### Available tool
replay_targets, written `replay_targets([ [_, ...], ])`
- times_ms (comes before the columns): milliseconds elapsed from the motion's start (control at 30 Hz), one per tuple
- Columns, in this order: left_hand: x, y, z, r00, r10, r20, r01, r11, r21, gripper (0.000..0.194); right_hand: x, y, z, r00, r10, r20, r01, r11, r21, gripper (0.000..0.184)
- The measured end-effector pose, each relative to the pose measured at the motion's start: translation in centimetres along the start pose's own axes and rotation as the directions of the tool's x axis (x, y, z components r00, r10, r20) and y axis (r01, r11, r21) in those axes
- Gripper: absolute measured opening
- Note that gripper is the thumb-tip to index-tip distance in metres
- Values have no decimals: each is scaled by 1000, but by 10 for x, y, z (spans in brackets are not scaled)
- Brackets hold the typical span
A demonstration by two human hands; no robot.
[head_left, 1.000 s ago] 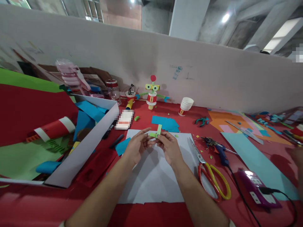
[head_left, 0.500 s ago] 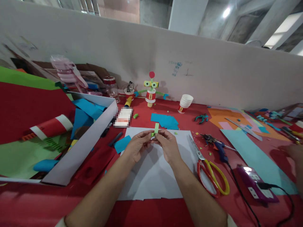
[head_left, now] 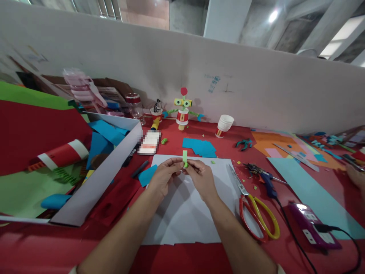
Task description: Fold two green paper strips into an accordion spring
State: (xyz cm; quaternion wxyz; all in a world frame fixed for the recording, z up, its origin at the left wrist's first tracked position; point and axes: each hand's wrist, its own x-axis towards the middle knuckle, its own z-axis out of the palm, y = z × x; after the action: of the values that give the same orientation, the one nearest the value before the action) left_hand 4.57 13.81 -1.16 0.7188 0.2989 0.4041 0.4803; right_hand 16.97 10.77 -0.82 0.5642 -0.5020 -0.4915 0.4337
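A small light-green paper strip (head_left: pixel 185 156) is pinched between both hands, its free end pointing up and its lower part folded. My left hand (head_left: pixel 168 171) grips it from the left with thumb and fingertips. From the other side my right hand (head_left: pixel 200 174) closes on the same folded part. Both hands are over a white sheet of paper (head_left: pixel 182 217). Just left of my left hand lies a blue paper piece (head_left: pixel 147 175). Beyond the hands is a pile of blue paper pieces (head_left: pixel 201 147). The fingers partly hide the fold.
Right of the sheet lie scissors (head_left: pixel 258 217), a glue gun (head_left: pixel 268 184) and a purple power strip (head_left: pixel 313 224) with a cable. An open box (head_left: pixel 99 179) of paper stands left. A paper-cup robot figure (head_left: pixel 182 116) and stacked cups (head_left: pixel 224 125) stand behind. Another person's hand (head_left: pixel 356 176) shows far right.
The strip's upright end has shifted slightly left between the fingers, and the green fold has turned a little. Both hands keep their pinch. The view has moved slightly.
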Motion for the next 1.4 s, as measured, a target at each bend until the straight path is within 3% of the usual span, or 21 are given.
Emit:
replay_targets([
  [167, 0, 0, 3, 999, 20, -31, -22, 996, -83, 32, -1, -1, -1, 996, -57, 61, 62, 995, -72, 27],
  [333, -1, -2, 6, 998, 53, -23, -56, 990, -128, 32, 0, -2, 1, 1000, 23, -16, -23, 999, 25, 21],
  [567, -5, 5, 6, 999, 44, 12, -42, 994, -100, 25, 2, -7, 1, 997, 72, -9, -71, 991, 113, 16],
  [700, -3, 6, 2, 994, 55, 95, -54, 998, -15, 28, 2, -5, 0, 999, 43, -7, -42, 993, 111, 15],
  [900, -3, 9, 0, 969, 10, 246, -31, 996, 82, 24, 4, -1, -6, 999, -53, 13, 53, 997, -54, 17],
  [1100, -1, 8, -3, 969, -13, 245, 14, 1000, -1, 16, 2, -4, -5, 991, -134, 26, 137, 980, -143, 19],
  [1233, 0, 10, -5, 973, -92, 212, 121, 984, -130, 15, -2, -10, -3, 976, -211, 61, 218, 962, -167, 37],
  [1400, -2, 13, -9, 929, -193, 316, 255, 952, -169, 13, -4, -15, -4, 952, -282, 118, 303, 923, -235, 32],
])
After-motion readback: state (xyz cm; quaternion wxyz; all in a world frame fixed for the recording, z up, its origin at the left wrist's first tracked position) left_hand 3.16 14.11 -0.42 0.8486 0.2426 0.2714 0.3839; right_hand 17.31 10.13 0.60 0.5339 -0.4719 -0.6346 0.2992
